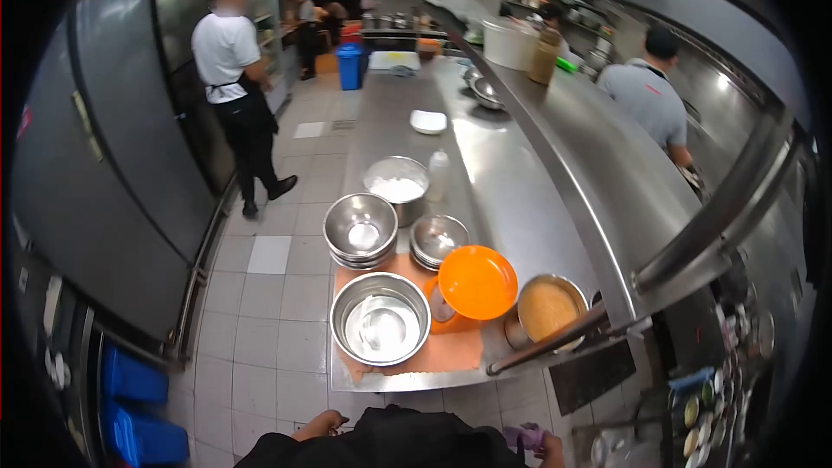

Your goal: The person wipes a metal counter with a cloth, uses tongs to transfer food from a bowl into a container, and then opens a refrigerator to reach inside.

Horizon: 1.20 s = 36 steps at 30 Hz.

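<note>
My left hand point(325, 424) hangs low in front of my dark clothing, short of the steel counter; its fingers are too small and partly hidden to read. Low on the right, my right hand point(548, 447) is closed on a crumpled purple cloth point(525, 434). On the counter's near end, a large steel pot point(340, 340) stands on an orange mat point(459, 352). Beside it is a bright orange bowl point(478, 282). Stacked steel bowls point(359, 223) and a smaller stack point(439, 237) sit behind. Neither hand touches these.
A pot of orange-brown liquid point(550, 308) stands at the counter's right, under a steel shelf point(555, 113). A pot with white contents point(396, 180) and a squeeze bottle point(438, 175) are farther back. One person point(227, 61) stands in the left aisle, another point(650, 91) beyond the shelf.
</note>
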Motion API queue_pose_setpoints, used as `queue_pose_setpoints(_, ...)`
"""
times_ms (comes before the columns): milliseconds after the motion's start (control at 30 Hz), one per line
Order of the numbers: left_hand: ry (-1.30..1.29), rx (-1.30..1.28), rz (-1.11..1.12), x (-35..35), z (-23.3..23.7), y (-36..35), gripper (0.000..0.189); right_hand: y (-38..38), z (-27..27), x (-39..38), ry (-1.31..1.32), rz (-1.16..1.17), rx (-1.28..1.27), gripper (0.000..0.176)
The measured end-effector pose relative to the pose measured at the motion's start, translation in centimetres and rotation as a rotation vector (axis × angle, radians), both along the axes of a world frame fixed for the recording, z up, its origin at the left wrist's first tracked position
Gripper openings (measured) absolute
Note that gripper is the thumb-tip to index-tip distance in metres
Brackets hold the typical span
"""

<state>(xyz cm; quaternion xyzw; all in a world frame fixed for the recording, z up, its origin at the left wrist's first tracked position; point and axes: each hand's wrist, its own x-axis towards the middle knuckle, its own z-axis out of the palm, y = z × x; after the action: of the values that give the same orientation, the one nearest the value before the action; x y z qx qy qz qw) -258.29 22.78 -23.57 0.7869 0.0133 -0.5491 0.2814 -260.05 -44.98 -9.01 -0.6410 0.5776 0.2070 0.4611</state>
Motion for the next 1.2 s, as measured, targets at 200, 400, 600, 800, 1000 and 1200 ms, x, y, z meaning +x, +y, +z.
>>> queue_pose_setpoints(200, 0.194, 0.142, 0.665, 2.1, 4.9, -8.0, 0.055, -12.5, 2.0, 6.7, -0.230, -0.090, -0.116, 0.046)
queue_pose_setpoints(400, 0.099, 0.128, 0.856, -0.8, 4.8, -18.4, 0.060, -25.6, 4.4, 14.7, -0.391, -0.003, -0.160, 0.047)
queue_pose_setpoints(600, 0.067, 0.018, 0.880, -2.3, 3.1, -31.9, 0.049, -40.0, 5.9, 18.7, -0.333, 0.264, -0.175, 0.051)
queue_pose_setpoints(800, 0.048, 0.091, 0.905, 0.2, 6.9, -35.8, 0.051, -49.0, 8.3, 27.7, -0.838, 0.181, -0.334, 0.057)
queue_pose_setpoints(1000, -0.025, 0.112, 1.002, 0.3, 6.3, -34.4, 0.046, -38.1, 28.6, 32.1, -0.992, 0.169, -0.293, 0.036)
queue_pose_setpoints(1200, 0.023, 0.215, 1.024, -0.3, 8.7, -36.7, 0.043, -31.9, 36.1, 43.0, -1.339, 0.569, -0.247, 0.033)
